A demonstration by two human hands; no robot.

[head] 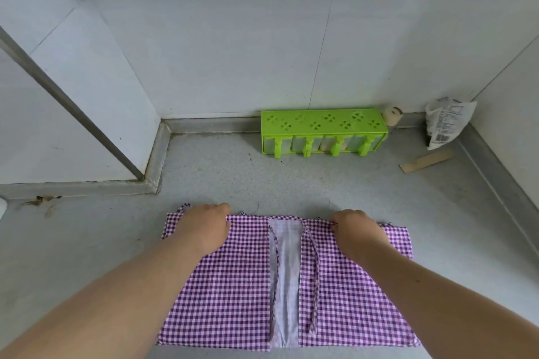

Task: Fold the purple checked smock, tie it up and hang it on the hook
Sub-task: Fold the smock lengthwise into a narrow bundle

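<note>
The purple checked smock lies flat on the grey counter, its two side flaps folded inward with a pale strip of its inner side showing down the middle. Two thin ties trail over that strip and the right flap. My left hand pinches the smock's far edge on the left. My right hand pinches the same far edge on the right. No hook is in view.
A green plastic holder with several compartments stands against the tiled back wall. To its right are a small cream roll, a crumpled plastic packet in the corner and a flat wooden strip. A raised ledge borders the counter's left.
</note>
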